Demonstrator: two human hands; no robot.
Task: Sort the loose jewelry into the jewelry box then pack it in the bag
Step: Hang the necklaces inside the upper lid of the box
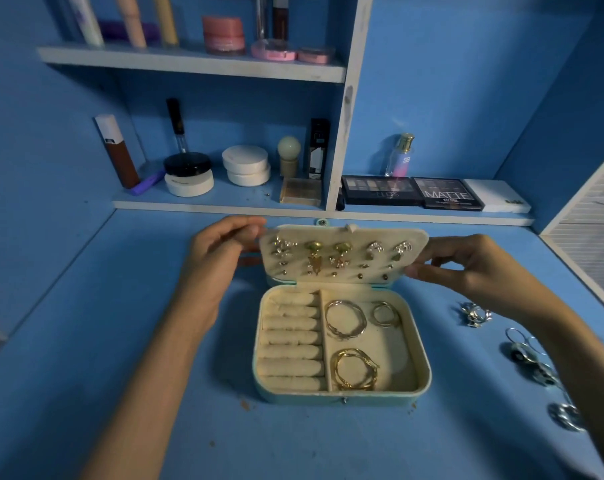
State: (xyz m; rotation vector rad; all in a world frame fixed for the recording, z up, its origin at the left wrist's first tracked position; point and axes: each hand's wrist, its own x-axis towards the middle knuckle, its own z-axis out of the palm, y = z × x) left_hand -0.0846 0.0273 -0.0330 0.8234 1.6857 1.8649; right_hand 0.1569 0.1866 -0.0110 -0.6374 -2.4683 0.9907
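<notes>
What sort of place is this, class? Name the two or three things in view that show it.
Probably a home dressing table: a MATTE eyeshadow palette and a perfume bottle sit on the blue shelf, and an open jewelry box sits on the tabletop below.

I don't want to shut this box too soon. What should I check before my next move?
1. Lid held open, left hand and right hand pinching its ends: ok.
2. Earrings pinned on the lid: ok.
3. Hoops inside the right compartment: ok.
4. Ring rolls filled: not ok, bare.
5. Silver pieces boxed: not ok, they lie on the table right of the jewelry box.
6. Bag at hand: cannot tell, none in view.
</notes>
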